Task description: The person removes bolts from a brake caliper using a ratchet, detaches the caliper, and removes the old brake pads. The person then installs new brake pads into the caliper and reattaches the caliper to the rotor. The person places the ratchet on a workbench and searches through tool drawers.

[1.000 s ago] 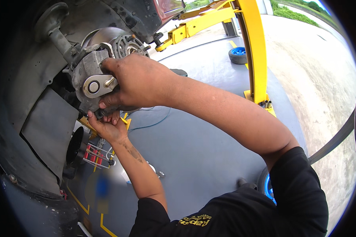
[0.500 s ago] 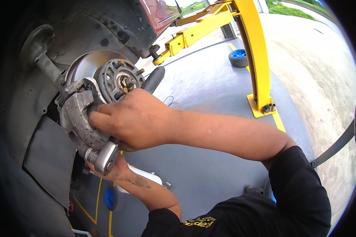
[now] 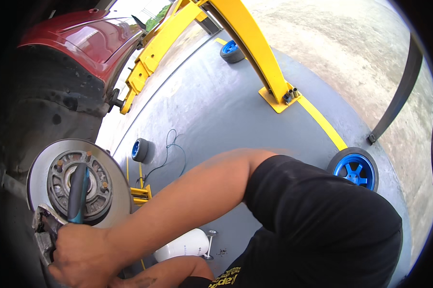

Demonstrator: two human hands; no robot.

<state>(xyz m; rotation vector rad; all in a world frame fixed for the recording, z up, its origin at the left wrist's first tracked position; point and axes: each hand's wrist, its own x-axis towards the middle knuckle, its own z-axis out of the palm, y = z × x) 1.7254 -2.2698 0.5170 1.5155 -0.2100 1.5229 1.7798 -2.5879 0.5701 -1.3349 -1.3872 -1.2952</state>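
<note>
My right hand (image 3: 84,252) is closed around a ratchet wrench (image 3: 77,197), whose dark grey and teal handle stands up from the fist in front of the wheel hub (image 3: 99,199). The ratchet's head is hidden below the hand. Close beside my fingers is the grey metal brake caliper (image 3: 44,242), at the lower edge of the shiny brake disc (image 3: 40,177). Several studs stick out of the hub. My left forearm (image 3: 178,270) reaches in low, under the right one; its hand is mostly hidden behind my right wrist, fingers out of sight.
A red car body (image 3: 87,41) with a dark wheel arch rises at upper left. Yellow lift arms (image 3: 151,57) and a post (image 3: 250,43) stand beyond. Blue-rimmed wheels (image 3: 354,169) lie on the grey floor. A thin hose (image 3: 184,153) and a white tank (image 3: 185,245) are nearby.
The view has shifted, so the disc and caliper sit lower and further left. My right fist has moved down across the picture with the ratchet handle, which shows more plainly now.
</note>
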